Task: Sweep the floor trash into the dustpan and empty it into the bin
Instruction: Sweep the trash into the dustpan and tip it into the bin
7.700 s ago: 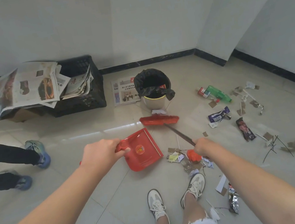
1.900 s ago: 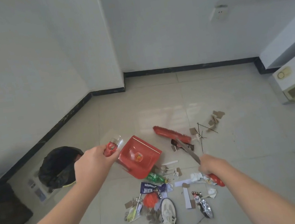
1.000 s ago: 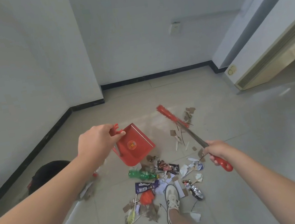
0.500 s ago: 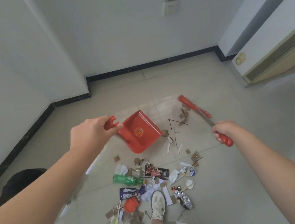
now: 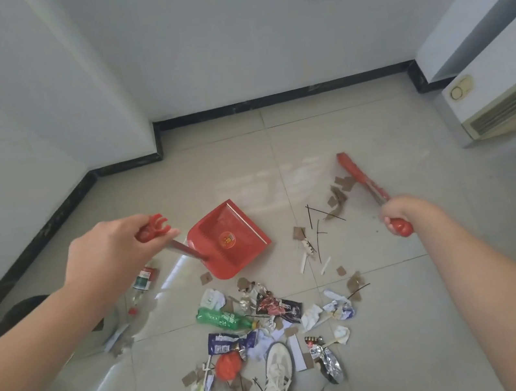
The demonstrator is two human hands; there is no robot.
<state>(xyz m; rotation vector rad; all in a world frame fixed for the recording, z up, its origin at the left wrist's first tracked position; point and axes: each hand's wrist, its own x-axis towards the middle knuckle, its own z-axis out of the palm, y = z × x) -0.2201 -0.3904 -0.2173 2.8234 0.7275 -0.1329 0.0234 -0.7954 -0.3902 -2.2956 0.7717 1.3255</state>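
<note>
My left hand grips the red handle of the red dustpan, whose empty pan hangs just above the floor tiles. My right hand holds the red broom by its handle; the broom head rests on the floor at the far right, beside cardboard scraps. A pile of trash with a green bottle, wrappers, paper and a red ball lies between the dustpan and my white shoe. The black-lined bin is partly hidden behind my left arm.
White walls with black baseboard enclose the corner ahead. A white air-conditioner unit stands at the right. A clear bottle lies under my left arm. Thin black sticks lie right of the dustpan.
The view has turned right, away from the bin. The broom has swung out to the right behind the far scraps, and the dustpan has dropped lower toward the floor.
</note>
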